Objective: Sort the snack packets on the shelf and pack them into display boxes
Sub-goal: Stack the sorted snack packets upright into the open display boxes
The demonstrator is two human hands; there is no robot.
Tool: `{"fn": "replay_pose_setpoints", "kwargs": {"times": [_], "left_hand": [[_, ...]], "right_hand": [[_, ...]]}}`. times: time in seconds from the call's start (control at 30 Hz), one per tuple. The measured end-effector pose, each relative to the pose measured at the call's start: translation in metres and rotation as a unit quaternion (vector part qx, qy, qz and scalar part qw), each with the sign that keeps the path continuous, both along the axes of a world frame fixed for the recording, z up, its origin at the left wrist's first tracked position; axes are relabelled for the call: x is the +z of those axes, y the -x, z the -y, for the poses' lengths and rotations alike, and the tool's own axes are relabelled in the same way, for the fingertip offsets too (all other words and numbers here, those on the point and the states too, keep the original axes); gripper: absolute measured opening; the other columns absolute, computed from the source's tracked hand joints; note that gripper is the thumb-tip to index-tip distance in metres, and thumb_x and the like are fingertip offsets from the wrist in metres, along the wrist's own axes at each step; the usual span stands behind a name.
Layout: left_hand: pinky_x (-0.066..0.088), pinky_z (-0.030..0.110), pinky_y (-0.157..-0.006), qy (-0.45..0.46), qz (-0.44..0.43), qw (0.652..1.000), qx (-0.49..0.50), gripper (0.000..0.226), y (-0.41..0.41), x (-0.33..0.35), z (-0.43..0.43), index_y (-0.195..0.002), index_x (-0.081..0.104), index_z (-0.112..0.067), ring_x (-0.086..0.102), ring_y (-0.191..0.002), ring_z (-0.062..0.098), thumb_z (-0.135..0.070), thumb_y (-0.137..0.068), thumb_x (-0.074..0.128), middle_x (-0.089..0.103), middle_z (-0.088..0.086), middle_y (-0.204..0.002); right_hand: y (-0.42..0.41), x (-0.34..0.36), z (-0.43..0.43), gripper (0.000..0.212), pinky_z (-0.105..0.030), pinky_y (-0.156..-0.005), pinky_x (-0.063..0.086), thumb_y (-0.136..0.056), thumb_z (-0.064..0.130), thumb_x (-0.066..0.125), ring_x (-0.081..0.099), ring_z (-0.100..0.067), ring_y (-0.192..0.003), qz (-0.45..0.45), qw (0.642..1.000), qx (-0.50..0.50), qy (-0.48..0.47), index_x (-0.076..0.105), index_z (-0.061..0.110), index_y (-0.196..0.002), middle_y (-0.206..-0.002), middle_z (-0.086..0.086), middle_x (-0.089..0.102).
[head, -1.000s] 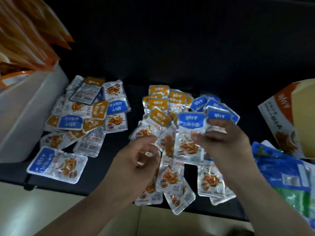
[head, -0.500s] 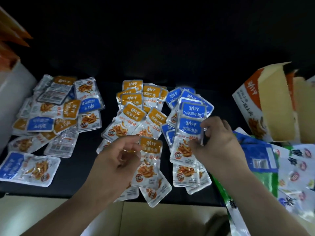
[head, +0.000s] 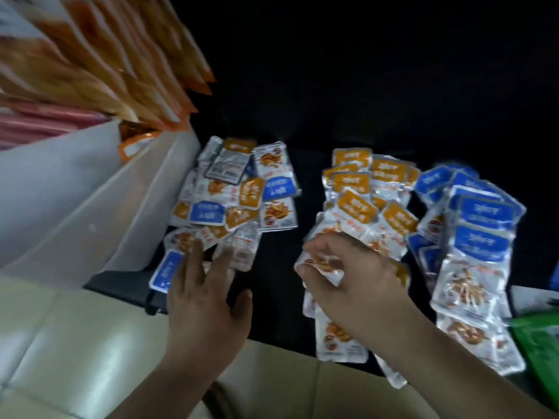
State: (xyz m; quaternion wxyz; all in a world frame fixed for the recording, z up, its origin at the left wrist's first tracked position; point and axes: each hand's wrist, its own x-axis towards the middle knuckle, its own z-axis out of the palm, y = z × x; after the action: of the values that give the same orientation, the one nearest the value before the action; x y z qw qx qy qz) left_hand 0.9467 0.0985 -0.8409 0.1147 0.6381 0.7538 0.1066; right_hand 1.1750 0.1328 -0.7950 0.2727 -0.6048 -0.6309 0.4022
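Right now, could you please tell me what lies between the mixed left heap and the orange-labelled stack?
Only bare black shelf separates the mixed foil-packet heap from the orange-labelled packet stack, in the head view.

Glossy, crinkled foil-plastic snack packets (head: 357, 207) lie on a matt black shelf (head: 272, 267); left of it stands a smooth, translucent plastic bin (head: 90, 192)

Left hand (head: 205, 300) flat, fingers spread; right hand (head: 354, 285) curled, thumb-and-finger grip on a snack packet (head: 322, 263).
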Motion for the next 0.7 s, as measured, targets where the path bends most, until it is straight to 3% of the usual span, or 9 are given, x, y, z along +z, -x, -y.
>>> {"fn": "replay_pose_setpoints", "kwargs": {"times": [0.07,0.17,0.2,0.27,0.33,0.4,0.47,0.6,0.7], "left_hand": [[0.035,0.065,-0.114,0.034,-0.039,0.998,0.026,0.081,0.021,-0.01,0.009,-0.152,0.043,-0.025,0.032,-0.148,0.049,-0.058,-0.079,0.057,0.035,0.024,-0.162],[0.036,0.065,-0.115,0.047,-0.019,0.999,0.015,0.082,0.033,-0.021,0.02,-0.156,0.037,-0.024,0.032,-0.147,0.051,-0.064,-0.086,0.047,0.038,0.027,-0.16],[0.037,0.065,-0.115,0.045,-0.007,0.999,-0.001,0.079,0.033,-0.02,0.02,-0.156,0.036,-0.024,0.033,-0.147,0.052,-0.061,-0.088,0.046,0.038,0.028,-0.16],[0.036,0.063,-0.116,0.031,0.011,0.998,-0.05,0.073,0.028,-0.019,0.019,-0.156,0.034,-0.029,0.03,-0.15,0.049,-0.053,-0.089,0.047,0.037,0.026,-0.161],[0.029,0.053,-0.123,0.017,0.052,0.993,-0.103,0.077,0.026,-0.016,0.02,-0.159,0.03,-0.032,0.019,-0.158,0.034,-0.05,-0.089,0.055,0.03,0.011,-0.168],[0.018,0.034,-0.126,0.014,0.102,0.985,-0.139,0.086,0.026,-0.012,0.02,-0.162,0.025,-0.04,0.006,-0.16,0.013,-0.058,-0.086,0.063,0.015,-0.015,-0.17],[0.013,0.025,-0.124,0.026,0.142,0.98,-0.14,0.09,0.03,-0.008,0.023,-0.159,0.022,-0.05,0.002,-0.159,0.003,-0.065,-0.082,0.066,0.005,-0.03,-0.167],[0.043,0.049,-0.116,-0.021,0.107,0.99,-0.085,0.07,0.048,-0.014,0.027,-0.146,0.056,-0.028,0.033,-0.153,0.019,-0.063,-0.086,0.067,0.043,-0.003,-0.16],[0.043,0.05,-0.115,-0.023,0.073,0.997,-0.031,0.084,0.052,-0.018,0.021,-0.146,0.055,-0.016,0.039,-0.145,0.025,-0.064,-0.078,0.068,0.048,0.005,-0.155]], "right_hand": [[0.026,-0.005,-0.002,0.024,-0.001,-0.083,0.042,-0.093,0.034,0.073,0.049,0.027,-0.095,-0.008,0.999,0.03,-0.007,0.067,0.035,-0.116,-0.112,0.029,0.059],[0.063,-0.009,-0.006,0.027,-0.012,-0.096,0.046,-0.096,0.033,0.068,0.053,0.01,-0.115,-0.002,0.995,0.087,-0.039,0.065,0.033,-0.124,-0.129,0.021,0.059],[0.073,-0.01,-0.009,0.031,-0.018,-0.104,0.045,-0.098,0.035,0.063,0.049,0.005,-0.128,0.018,0.993,0.109,-0.049,0.062,0.033,-0.13,-0.141,0.019,0.054],[0.086,-0.014,-0.015,0.044,-0.028,-0.117,0.034,-0.102,0.04,0.053,0.02,-0.003,-0.153,0.096,0.979,0.178,-0.039,0.048,0.035,-0.146,-0.164,0.018,0.028],[0.091,-0.022,-0.019,0.057,-0.032,-0.124,0.024,-0.104,0.042,0.047,-0.008,-0.003,-0.157,0.172,0.954,0.245,-0.018,0.029,0.035,-0.158,-0.171,0.019,0.005],[0.088,-0.03,-0.02,0.066,-0.031,-0.127,0.017,-0.104,0.04,0.046,-0.015,-0.003,-0.156,0.203,0.941,0.27,-0.009,0.017,0.034,-0.163,-0.171,0.019,0.0],[0.085,-0.036,-0.017,0.066,-0.03,-0.127,0.016,-0.104,0.037,0.047,-0.011,-0.003,-0.157,0.201,0.941,0.271,-0.017,0.019,0.031,-0.163,-0.171,0.018,0.006],[0.084,-0.038,-0.011,0.057,-0.03,-0.122,0.028,-0.103,0.037,0.053,0.015,-0.01,-0.156,0.174,0.951,0.251,-0.055,0.037,0.028,-0.156,-0.163,0.012,0.032],[0.084,-0.038,-0.006,0.06,-0.033,-0.116,0.038,-0.1,0.038,0.058,0.031,-0.016,-0.15,0.182,0.946,0.262,-0.051,0.039,0.026,-0.155,-0.156,0.007,0.039]]}}
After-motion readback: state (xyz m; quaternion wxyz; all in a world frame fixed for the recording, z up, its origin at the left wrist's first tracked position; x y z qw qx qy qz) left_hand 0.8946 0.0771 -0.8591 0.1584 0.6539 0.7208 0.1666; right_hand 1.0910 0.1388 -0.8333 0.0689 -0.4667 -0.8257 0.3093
